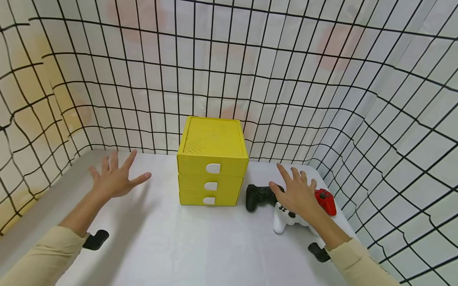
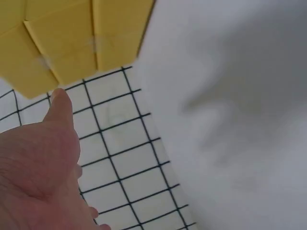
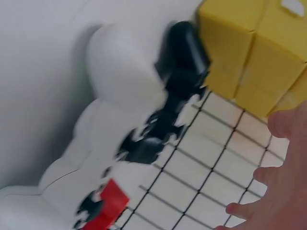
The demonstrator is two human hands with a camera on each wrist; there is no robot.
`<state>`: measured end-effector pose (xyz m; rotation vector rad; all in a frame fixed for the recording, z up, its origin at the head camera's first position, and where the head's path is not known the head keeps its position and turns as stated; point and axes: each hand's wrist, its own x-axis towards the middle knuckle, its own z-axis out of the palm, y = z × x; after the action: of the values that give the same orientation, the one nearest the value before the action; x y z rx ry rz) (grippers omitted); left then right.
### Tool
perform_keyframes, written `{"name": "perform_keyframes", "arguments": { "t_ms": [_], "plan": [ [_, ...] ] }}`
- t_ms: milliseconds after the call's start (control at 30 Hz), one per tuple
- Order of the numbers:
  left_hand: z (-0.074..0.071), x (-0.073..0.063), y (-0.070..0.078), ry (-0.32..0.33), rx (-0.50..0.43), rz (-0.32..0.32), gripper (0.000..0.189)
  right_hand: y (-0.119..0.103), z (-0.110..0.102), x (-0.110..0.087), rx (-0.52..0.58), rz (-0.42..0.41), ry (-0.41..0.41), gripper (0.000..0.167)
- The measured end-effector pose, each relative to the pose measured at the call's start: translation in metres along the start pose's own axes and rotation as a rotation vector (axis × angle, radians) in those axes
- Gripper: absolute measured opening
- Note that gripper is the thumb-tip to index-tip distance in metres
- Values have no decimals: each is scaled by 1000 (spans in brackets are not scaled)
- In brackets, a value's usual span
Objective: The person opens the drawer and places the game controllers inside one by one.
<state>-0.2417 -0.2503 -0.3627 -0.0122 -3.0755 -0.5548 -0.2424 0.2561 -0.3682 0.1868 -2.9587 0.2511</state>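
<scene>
We observe a yellow drawer unit (image 1: 214,145), box-shaped and apparently plastic, with a crosshatched patch on its flat top. Its front carries 3 stacked drawers, each with 1 white, round-ended tab; we note the top tab (image 1: 213,168). It stands near the far edge of a smooth white table (image 1: 168,246).

To its right lie 3 gamepads with rounded grips: a black gamepad (image 1: 252,197) just beside the unit, a glossy white gamepad (image 1: 280,223) nearer the person, and a red gamepad (image 1: 325,202) farther right.

We record the left hand (image 1: 113,181) raised over the table, left of the unit, fingers and thumb spread apart. The right hand (image 1: 298,196) hovers above the gamepads, its fingers likewise apart; the right-wrist view shows a gap between.

The right hand and forearm block parts of all 3 gamepads from the head view. Black grid lines (image 1: 193,69) run across pale sheeting (image 1: 204,20) on 3 sides. Both cream sleeves (image 1: 50,254) end at the wrists, beside 2 black wrist devices (image 1: 96,240).
</scene>
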Motion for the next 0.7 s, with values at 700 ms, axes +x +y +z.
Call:
{"name": "perform_keyframes", "arguments": {
  "t_ms": [700],
  "plan": [
    [-68, 21, 83, -149, -110, 153, 92, -69, -66, -5, 262, -111, -25, 70]
  ]
}}
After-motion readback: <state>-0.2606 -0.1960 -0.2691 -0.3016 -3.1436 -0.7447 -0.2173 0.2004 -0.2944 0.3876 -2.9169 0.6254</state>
